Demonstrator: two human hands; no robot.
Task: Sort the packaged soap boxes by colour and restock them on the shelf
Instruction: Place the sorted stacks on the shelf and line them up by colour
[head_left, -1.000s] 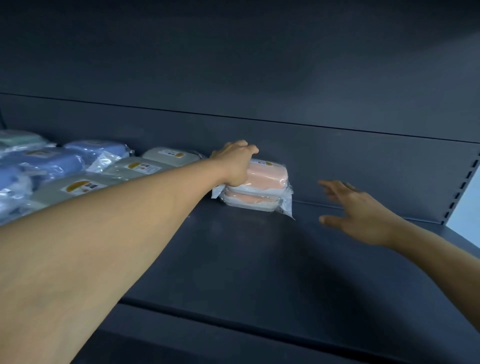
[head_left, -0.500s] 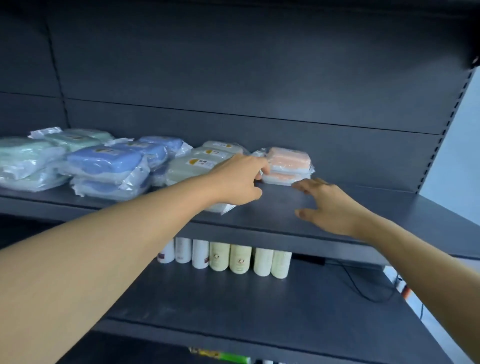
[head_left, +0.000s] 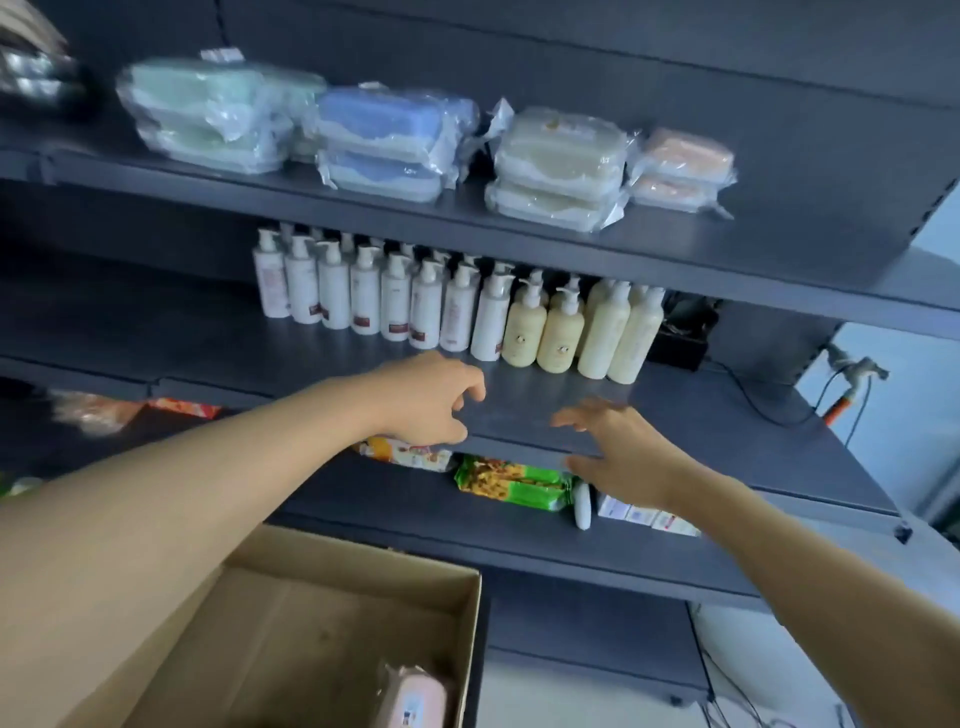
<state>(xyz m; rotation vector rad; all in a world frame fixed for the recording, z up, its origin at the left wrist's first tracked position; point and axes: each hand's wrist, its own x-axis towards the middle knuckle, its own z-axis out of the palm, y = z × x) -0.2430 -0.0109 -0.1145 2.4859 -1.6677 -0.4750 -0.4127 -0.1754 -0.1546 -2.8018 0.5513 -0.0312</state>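
Both hands had come away from the top shelf, where the pink stack sat at the right end beside the beige stack, blue stack and green stack. That placement looked finished. In the cardboard box below, one pink soap pack remained, probably next. The left hand hung loosely curled and the right hand spread wide, both holding nothing.
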